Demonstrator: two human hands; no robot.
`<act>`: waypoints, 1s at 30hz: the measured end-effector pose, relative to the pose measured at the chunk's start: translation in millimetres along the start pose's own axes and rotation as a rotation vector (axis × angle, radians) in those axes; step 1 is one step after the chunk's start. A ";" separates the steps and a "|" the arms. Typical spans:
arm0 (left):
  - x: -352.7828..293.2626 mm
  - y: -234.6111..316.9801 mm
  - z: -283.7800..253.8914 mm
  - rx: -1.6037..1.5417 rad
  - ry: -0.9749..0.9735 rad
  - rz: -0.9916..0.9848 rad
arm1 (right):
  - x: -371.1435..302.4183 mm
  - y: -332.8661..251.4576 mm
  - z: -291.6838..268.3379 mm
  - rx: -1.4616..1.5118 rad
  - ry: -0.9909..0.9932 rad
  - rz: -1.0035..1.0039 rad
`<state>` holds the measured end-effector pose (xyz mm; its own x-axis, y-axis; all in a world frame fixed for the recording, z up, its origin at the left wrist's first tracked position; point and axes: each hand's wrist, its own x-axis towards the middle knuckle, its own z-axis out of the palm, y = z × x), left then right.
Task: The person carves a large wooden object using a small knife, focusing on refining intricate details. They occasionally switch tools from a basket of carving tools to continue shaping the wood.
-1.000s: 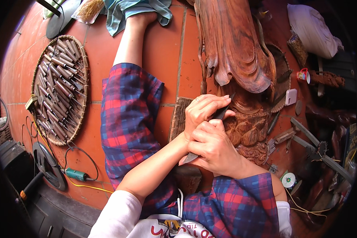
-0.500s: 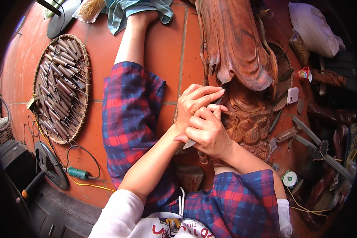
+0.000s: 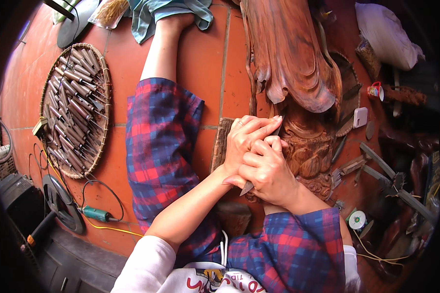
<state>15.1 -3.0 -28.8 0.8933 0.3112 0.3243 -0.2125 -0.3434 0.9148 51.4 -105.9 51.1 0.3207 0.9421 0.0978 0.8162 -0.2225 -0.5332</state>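
While both hands (image 3: pixel 268 172) grip dark pointed tool (image 3: pixel 247 188), its middle lies hidden; carved wood (image 3: pixel 308 155) beside them partly covered.

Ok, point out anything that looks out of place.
What looks like a white phone lies by the basket on the right, an odd spot amid work clutter; I can't tell whether the red cup is tipped.
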 end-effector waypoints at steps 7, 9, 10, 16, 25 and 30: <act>5.1 -1.4 -0.4 0.103 0.071 0.037 | 2.2 11.4 0.8 0.030 0.024 -0.069; -1.3 4.2 9.5 0.151 0.071 0.052 | -5.5 7.5 -8.6 0.035 -0.021 -0.043; -3.1 3.0 12.0 0.152 0.062 0.047 | -7.1 5.3 -15.0 0.037 -0.056 -0.028; 7.4 7.5 4.1 0.189 0.059 0.020 | 0.4 18.3 -15.5 0.083 -0.067 -0.103; 12.0 14.9 2.9 0.227 0.044 0.027 | 0.0 16.2 -27.6 0.094 -0.032 -0.118; 3.4 9.6 8.8 0.222 0.070 0.024 | -10.3 14.9 -21.7 0.104 0.009 -0.082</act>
<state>19.6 -13.1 -21.1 0.8576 0.3586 0.3686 -0.1343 -0.5357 0.8337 70.7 -124.4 60.4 0.2596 0.9536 0.1523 0.7856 -0.1169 -0.6076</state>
